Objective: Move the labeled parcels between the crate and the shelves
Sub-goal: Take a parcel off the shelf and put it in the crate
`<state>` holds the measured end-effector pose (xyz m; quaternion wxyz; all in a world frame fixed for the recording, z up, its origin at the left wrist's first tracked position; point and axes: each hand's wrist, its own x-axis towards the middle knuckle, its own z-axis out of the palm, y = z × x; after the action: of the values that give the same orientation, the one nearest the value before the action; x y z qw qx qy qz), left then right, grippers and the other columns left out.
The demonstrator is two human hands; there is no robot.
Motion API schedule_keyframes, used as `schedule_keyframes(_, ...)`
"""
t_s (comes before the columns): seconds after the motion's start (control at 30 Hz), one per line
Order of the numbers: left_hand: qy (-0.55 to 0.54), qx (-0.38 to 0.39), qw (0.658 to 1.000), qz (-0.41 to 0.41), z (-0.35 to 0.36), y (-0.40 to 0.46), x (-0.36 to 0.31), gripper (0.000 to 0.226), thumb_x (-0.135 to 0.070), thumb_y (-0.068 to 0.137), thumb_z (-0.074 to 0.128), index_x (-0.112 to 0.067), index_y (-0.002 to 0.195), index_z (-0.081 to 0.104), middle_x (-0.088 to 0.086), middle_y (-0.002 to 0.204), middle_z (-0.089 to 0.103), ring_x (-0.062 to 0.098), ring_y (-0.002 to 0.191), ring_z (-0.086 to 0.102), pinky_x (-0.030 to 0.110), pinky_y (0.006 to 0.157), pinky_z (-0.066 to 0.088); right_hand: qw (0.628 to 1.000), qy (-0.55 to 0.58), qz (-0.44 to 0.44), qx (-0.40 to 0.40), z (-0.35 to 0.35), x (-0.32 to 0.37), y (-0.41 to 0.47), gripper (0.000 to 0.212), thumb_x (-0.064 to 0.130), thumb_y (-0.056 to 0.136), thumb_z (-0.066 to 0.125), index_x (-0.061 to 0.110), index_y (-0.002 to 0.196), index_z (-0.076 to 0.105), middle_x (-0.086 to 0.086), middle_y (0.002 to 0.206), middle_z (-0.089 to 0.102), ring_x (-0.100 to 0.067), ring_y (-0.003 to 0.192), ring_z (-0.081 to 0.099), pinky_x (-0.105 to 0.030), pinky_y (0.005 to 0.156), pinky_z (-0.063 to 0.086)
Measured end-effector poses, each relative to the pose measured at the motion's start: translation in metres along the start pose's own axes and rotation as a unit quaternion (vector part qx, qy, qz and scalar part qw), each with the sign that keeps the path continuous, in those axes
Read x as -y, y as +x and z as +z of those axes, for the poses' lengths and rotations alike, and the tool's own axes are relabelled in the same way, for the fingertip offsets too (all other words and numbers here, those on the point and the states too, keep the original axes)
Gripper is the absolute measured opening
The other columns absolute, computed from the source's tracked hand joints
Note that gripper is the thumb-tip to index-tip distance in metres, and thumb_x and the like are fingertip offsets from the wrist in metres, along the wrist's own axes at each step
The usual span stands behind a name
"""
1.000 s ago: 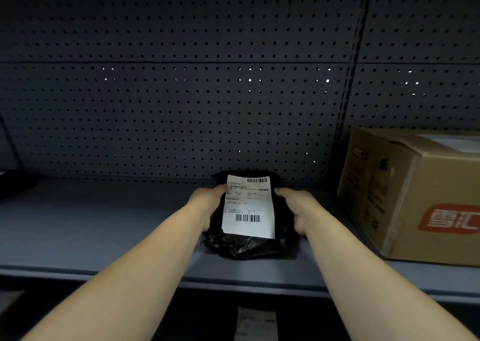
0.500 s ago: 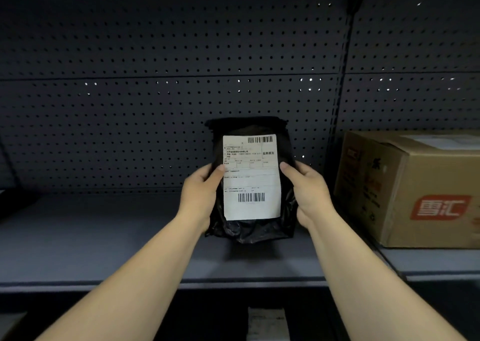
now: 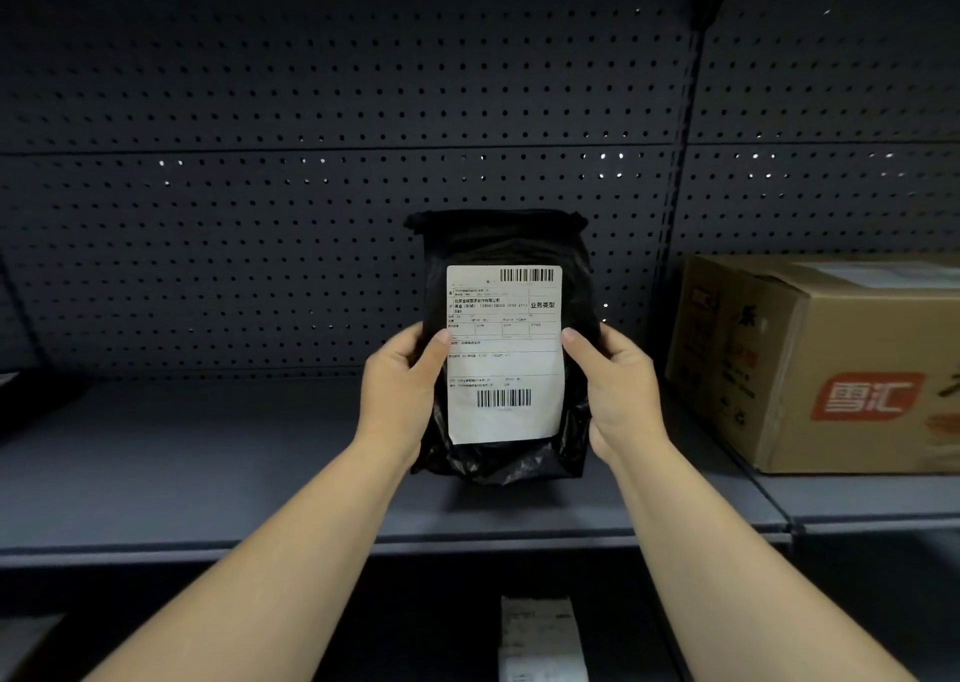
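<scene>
A black plastic parcel (image 3: 498,244) with a white shipping label (image 3: 504,354) stands upright in front of the pegboard, its label facing me. My left hand (image 3: 400,390) grips its left edge, thumb on the label. My right hand (image 3: 618,390) grips its right edge the same way. The parcel's bottom is at or just above the grey shelf (image 3: 208,473); I cannot tell whether it touches. No crate is in view.
A brown cardboard box (image 3: 831,369) with a red logo stands on the shelf to the right, past a dark upright post (image 3: 670,265). A dark object (image 3: 31,395) lies at the shelf's left end. Another labeled parcel (image 3: 540,640) shows on the shelf below.
The parcel lay flat on the shelf a second ago. Both hands have tipped it upright and raised it, label toward me.
</scene>
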<state>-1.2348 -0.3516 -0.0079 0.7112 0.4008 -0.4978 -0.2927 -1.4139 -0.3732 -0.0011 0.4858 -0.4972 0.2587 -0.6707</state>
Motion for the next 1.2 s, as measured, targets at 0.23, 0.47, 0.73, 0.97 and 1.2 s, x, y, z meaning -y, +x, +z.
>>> schedule_keyframes(0.23, 0.025, 0.008, 0.997, -0.072, -0.002, 0.007, 0.002, 0.019, -0.022, 0.091, 0.06, -0.031, 0.085, 0.075, -0.008, 0.096, 0.075, 0.01, 0.092, 0.07, 0.035, 0.087, 0.053, 0.996, -0.065, 0.066, -0.003, -0.004, -0.004, 0.011, 0.018, 0.017, 0.087, 0.065, 0.03, 0.081, 0.077, 0.004, 0.091, 0.076, -0.015, 0.089, 0.072, -0.031, 0.077, 0.058)
schedule_keyframes(0.47, 0.086, 0.004, 0.973, -0.213, -0.007, 0.009, 0.024, 0.015, -0.024, 0.09, 0.062, -0.021, 0.078, 0.072, 0.002, 0.088, 0.076, 0.022, 0.085, 0.071, 0.041, 0.084, 0.055, 0.969, -0.118, 0.214, -0.038, -0.012, -0.033, 0.024, 0.005, 0.012, 0.086, 0.067, 0.015, 0.085, 0.071, -0.009, 0.089, 0.074, -0.025, 0.082, 0.071, -0.033, 0.069, 0.056)
schedule_keyframes(0.73, 0.114, -0.003, 0.95, -0.291, -0.01, 0.007, 0.042, 0.02, -0.026, 0.089, 0.064, -0.012, 0.103, 0.069, 0.011, 0.107, 0.07, 0.031, 0.106, 0.063, 0.048, 0.099, 0.046, 0.945, -0.151, 0.287, -0.043, -0.019, -0.055, 0.02, 0.011, 0.012, 0.086, 0.067, 0.008, 0.097, 0.068, -0.014, 0.089, 0.071, -0.026, 0.073, 0.068, -0.03, 0.057, 0.053)
schedule_keyframes(0.97, 0.147, 0.006, 0.939, -0.31, -0.012, 0.015, 0.048, 0.035, -0.027, 0.09, 0.063, -0.008, 0.119, 0.062, 0.011, 0.107, 0.07, 0.027, 0.096, 0.066, 0.036, 0.085, 0.052, 0.94, -0.159, 0.299, -0.043, -0.018, -0.063, 0.026, 0.008, 0.009, 0.087, 0.065, 0.007, 0.094, 0.068, -0.015, 0.088, 0.071, -0.028, 0.075, 0.067, -0.038, 0.069, 0.057)
schedule_keyframes(1.2, 0.149, 0.014, 0.933, -0.327, -0.013, 0.019, 0.046, 0.037, -0.025, 0.089, 0.064, -0.003, 0.119, 0.061, 0.011, 0.092, 0.071, 0.02, 0.07, 0.066, 0.024, 0.053, 0.05, 0.933, -0.176, 0.311, -0.043, -0.017, -0.061, 0.027, 0.016, 0.011, 0.087, 0.066, 0.003, 0.1, 0.068, -0.012, 0.082, 0.07, -0.025, 0.068, 0.066, -0.031, 0.058, 0.053)
